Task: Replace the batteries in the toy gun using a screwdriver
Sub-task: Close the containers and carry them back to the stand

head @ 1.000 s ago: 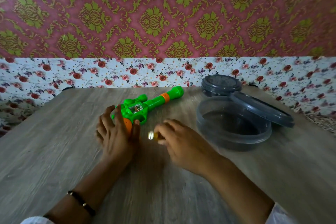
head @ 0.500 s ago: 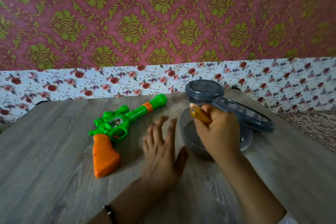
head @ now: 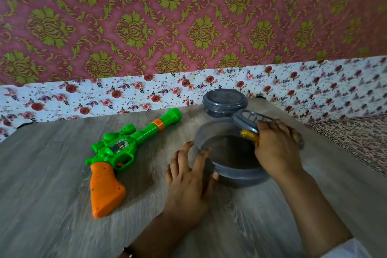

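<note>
Right grip [head: 276,144]: fingers curled round a yellow-handled screwdriver [head: 249,135], right of centre in the frame, above the far rim of the large grey tub [head: 236,178]; only the handle shows, shaft and tip hidden by the hand. The same hand lies against the tub's lid [head: 249,120], which sits tilted on the far rim; whether it holds the lid too cannot be told. Left grip [head: 188,180]: released, fingers spread and fairly straight, flat on the bench [head: 52,205] at lower centre, fingertips touching the tub's near-left wall, thumb against its base. Toy gun [head: 117,153]: left of centre, lying on its side on the bench, orange handle toward the camera, green barrel pointing to the upper right; no hand on it. A smaller lidded grey container [head: 225,101] stands behind the tub, near the floral wall border. Tub interior looks dark; contents not discernible. Progress, as a judgement: no loose batteries, screws or detached cover visible anywhere, and the gun looks whole from this side. Either the work on the gun is finished and the tool is going into the tub, or it is only being fetched; this view alone cannot settle which. The battery compartment is not identifiable here.
</note>
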Demonstrator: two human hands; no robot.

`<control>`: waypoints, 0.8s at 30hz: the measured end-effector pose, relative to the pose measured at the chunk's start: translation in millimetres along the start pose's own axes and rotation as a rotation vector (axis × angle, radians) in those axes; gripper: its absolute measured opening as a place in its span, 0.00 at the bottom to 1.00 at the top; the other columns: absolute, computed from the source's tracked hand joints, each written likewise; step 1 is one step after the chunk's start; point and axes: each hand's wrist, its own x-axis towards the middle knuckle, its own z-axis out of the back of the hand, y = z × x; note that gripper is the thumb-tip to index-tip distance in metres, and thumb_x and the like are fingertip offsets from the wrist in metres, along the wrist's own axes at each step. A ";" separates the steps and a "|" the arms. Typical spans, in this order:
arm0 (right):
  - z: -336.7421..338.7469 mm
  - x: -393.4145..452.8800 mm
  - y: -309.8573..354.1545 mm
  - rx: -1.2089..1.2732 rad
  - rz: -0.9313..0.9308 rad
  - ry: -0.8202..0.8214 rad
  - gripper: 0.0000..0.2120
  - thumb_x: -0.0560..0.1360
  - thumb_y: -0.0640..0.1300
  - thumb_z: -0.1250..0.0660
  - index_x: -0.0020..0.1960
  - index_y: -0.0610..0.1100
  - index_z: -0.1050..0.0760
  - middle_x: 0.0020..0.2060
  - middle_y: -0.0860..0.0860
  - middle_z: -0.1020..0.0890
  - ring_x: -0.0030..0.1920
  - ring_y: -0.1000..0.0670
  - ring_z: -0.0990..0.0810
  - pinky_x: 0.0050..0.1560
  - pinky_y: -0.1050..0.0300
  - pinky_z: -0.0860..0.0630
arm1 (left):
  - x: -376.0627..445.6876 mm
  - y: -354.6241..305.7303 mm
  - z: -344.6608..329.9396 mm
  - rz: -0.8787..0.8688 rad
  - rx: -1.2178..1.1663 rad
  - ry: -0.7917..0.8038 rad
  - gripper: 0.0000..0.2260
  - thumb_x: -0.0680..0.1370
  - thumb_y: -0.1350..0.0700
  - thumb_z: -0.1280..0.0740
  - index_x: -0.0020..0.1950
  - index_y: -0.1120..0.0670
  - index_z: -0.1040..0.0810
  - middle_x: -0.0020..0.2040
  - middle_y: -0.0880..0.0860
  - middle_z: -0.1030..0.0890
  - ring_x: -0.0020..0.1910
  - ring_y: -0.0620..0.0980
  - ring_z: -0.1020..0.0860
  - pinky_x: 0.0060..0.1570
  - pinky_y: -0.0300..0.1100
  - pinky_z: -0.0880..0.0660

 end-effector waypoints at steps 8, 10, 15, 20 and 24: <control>10.1 -12.6 26.5 0.034 0.183 -0.050 0.25 0.76 0.48 0.37 0.71 0.50 0.39 0.69 0.50 0.32 0.72 0.45 0.40 0.71 0.42 0.46 | 6.0 4.3 -1.9 0.041 -0.112 -0.014 0.31 0.72 0.33 0.55 0.75 0.40 0.49 0.74 0.45 0.51 0.74 0.48 0.49 0.70 0.48 0.46; 12.5 -17.5 31.7 0.065 0.247 -0.080 0.23 0.75 0.49 0.37 0.69 0.51 0.36 0.66 0.51 0.29 0.70 0.47 0.37 0.71 0.44 0.47 | 7.3 7.1 -3.8 0.038 -0.164 -0.028 0.34 0.71 0.32 0.54 0.76 0.42 0.51 0.73 0.43 0.50 0.73 0.46 0.48 0.68 0.42 0.47; 16.4 -27.2 45.6 0.209 0.421 -0.098 0.21 0.74 0.48 0.36 0.67 0.51 0.31 0.60 0.52 0.22 0.63 0.52 0.27 0.72 0.54 0.46 | 9.6 7.5 -6.0 0.042 -0.202 -0.050 0.37 0.70 0.32 0.53 0.77 0.46 0.49 0.73 0.45 0.47 0.71 0.46 0.45 0.64 0.38 0.48; 15.8 -31.5 46.1 0.419 0.436 -0.303 0.30 0.65 0.36 0.26 0.65 0.44 0.27 0.49 0.43 0.17 0.51 0.43 0.20 0.57 0.44 0.26 | 11.1 10.1 -6.9 0.069 -0.242 -0.038 0.40 0.69 0.31 0.53 0.77 0.47 0.53 0.73 0.44 0.47 0.72 0.43 0.47 0.66 0.37 0.50; 20.0 -14.5 9.0 0.487 0.105 -0.469 0.24 0.69 0.33 0.30 0.63 0.42 0.26 0.45 0.41 0.17 0.44 0.46 0.20 0.45 0.51 0.22 | 10.4 9.3 -8.0 0.085 -0.303 -0.055 0.37 0.72 0.33 0.52 0.77 0.48 0.50 0.73 0.46 0.44 0.71 0.46 0.44 0.68 0.39 0.48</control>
